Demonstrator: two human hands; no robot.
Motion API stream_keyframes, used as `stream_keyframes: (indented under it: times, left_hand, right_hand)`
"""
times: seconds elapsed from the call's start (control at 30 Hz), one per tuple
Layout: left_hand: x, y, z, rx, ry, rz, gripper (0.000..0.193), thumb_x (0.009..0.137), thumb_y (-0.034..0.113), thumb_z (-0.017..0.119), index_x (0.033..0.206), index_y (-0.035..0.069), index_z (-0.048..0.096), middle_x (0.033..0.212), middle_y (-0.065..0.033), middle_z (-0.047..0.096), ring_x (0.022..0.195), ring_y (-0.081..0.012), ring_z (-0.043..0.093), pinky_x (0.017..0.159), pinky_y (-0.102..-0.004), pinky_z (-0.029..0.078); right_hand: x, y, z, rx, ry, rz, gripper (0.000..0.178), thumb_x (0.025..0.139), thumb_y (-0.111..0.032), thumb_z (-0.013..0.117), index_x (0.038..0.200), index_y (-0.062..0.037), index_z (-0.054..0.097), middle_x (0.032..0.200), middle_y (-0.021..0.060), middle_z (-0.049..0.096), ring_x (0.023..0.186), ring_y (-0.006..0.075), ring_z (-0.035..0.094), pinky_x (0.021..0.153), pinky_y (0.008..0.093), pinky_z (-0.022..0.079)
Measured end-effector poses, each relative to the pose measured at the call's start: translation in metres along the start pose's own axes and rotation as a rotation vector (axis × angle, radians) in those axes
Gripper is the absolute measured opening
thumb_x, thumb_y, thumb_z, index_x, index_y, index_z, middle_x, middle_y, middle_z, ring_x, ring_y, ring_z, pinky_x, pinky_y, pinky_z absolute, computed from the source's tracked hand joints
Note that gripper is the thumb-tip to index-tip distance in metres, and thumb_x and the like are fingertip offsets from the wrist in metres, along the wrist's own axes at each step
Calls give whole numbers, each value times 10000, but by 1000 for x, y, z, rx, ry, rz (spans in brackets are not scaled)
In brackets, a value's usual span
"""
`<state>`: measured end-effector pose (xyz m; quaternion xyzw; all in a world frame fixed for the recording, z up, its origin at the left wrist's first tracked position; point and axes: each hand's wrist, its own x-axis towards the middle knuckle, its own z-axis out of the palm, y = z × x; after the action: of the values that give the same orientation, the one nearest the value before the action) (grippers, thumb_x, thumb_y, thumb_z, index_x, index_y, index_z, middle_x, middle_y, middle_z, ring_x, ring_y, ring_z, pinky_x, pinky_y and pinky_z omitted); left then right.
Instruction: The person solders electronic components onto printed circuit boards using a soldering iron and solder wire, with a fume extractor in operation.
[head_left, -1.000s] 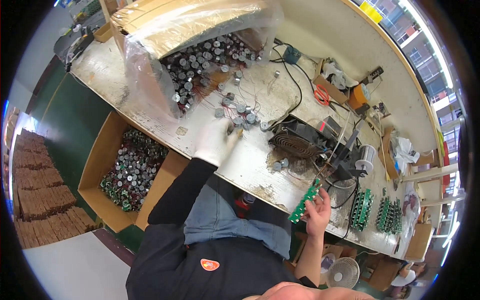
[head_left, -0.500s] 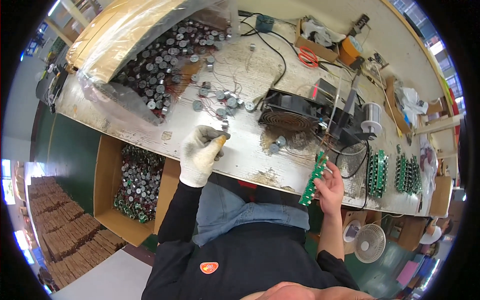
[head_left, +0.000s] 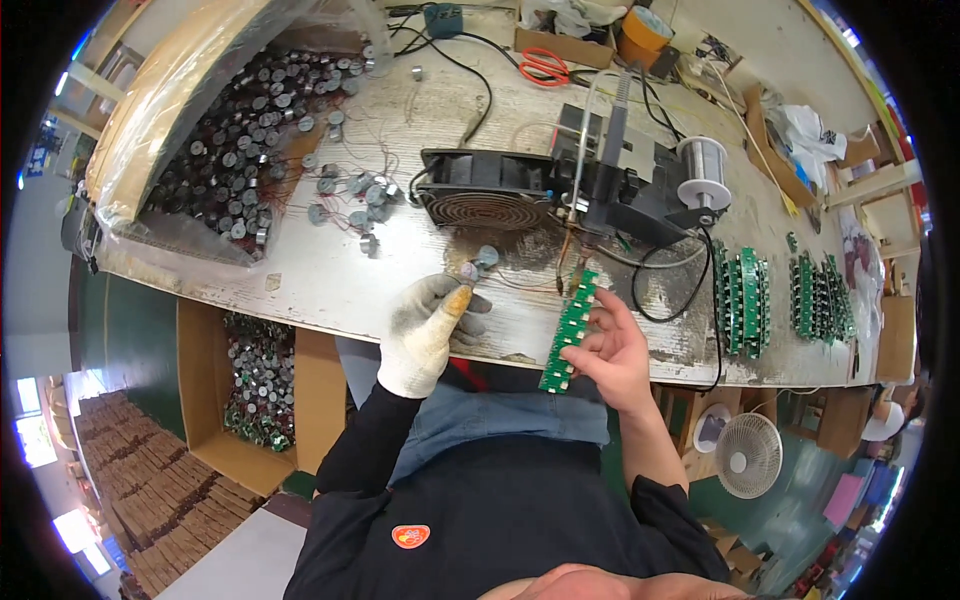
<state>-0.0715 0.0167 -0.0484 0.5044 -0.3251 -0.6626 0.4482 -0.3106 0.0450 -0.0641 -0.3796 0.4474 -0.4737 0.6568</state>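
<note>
gloved left hand (head_left: 428, 325) right at two small round motors (head_left: 488, 257) on table (head_left: 325, 285); grip unclear. bare right hand (head_left: 614, 358) pinches green circuit board (head_left: 567, 335) over table's front edge. red chest badge (head_left: 410, 537), print illegible.

Yeah, I had a plain black top (head_left: 560, 500) on, with a small red-orange badge (head_left: 410, 537) on the chest. Left of the badge, a long black sleeve (head_left: 372, 445) met a white glove (head_left: 410, 362) on my left hand (head_left: 425, 330), greyish fingers, yellow-stained thumb. Right of the badge, the other black sleeve (head_left: 662, 510) quit near the elbow. Blue jeans (head_left: 500, 425) showed just beyond it.
</note>
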Motion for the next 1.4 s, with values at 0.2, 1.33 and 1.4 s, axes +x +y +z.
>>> stream_keyframes:
  times: [0.2,1.33,1.4]
  left_hand:
    - [-4,-11,33,307,78,204,235,868,174,630,930,-53,634,766,-58,610,676,-92,527,615,-229,413]
    - [13,-9,63,353,-80,45,170,788,114,647,791,-54,625,703,-65,619,663,-81,556,603,-239,457]
    - [14,-10,63,342,-83,59,168,785,113,649,791,-53,626,704,-67,619,664,-85,559,604,-241,458]
  right_hand:
    - [0,-1,2,-38,3,48,613,777,76,639,1301,23,324,1061,147,522,710,124,617,545,216,507]
    - [-1,1,9,-1,16,-40,509,820,58,600,1260,11,347,1094,128,518,723,103,602,544,203,498]
    - [0,1,9,7,14,-53,508,820,60,598,1259,11,346,1096,129,518,726,104,602,544,202,498]
